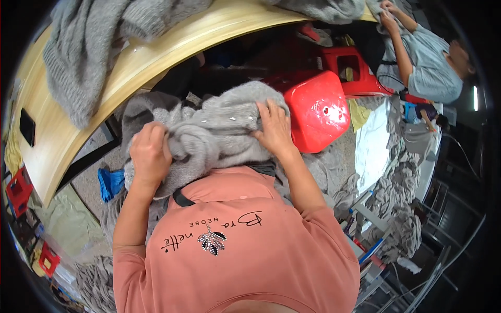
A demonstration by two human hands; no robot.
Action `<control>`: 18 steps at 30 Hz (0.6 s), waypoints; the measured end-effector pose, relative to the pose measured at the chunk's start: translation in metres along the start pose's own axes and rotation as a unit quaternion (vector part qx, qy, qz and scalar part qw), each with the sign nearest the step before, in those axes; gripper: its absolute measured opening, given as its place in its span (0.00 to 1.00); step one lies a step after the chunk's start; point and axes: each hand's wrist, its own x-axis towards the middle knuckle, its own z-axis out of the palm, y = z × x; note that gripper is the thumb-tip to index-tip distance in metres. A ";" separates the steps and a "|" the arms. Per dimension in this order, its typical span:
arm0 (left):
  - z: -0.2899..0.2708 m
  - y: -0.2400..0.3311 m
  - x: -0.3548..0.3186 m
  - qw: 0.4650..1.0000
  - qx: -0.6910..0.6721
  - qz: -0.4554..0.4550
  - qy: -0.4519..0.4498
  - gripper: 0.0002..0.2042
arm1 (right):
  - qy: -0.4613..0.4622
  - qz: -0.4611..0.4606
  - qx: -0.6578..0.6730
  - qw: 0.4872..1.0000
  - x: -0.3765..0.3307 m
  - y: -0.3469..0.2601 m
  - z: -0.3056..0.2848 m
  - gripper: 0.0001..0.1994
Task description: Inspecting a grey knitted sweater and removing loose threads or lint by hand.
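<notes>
A bundle of soft grey knitwear (203, 143) lies across my lap, bunched and folded over itself. Curled into its left side, my left hand (151, 151) grips a fold of the knit. My right hand (272, 128) rests on the right end of the bundle, its fingers stretched out over the fabric. Between the hands, a shiny strip (224, 119) runs over the knit; I cannot make out what it is. Some of the bundle's lower folds are hidden under my forearms and against my body.
A curved-looking pale wood table (156, 57) lies ahead, with grey knitwear (78, 68) hanging over its edge and a black phone (27, 128). A red plastic stool (318, 112) stands at my right. Another person (428, 65) works at the far right. Knit piles (399, 208) lie lower right.
</notes>
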 end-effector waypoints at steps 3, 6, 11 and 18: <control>-0.005 0.036 0.022 0.980 -0.175 0.086 0.034 0.14 | -0.041 0.058 0.047 0.996 -0.023 0.007 0.014 0.11; 0.013 0.072 0.039 0.977 -0.150 0.148 -0.038 0.23 | 0.012 -0.062 0.211 0.975 -0.025 -0.043 -0.015 0.07; 0.034 0.085 0.061 0.930 -0.052 0.160 -0.326 0.15 | 0.032 -0.199 0.183 0.962 -0.024 -0.078 -0.056 0.06; -0.038 0.144 0.123 0.970 0.010 0.241 -0.014 0.06 | -0.201 -0.183 0.377 0.885 -0.054 -0.079 -0.024 0.09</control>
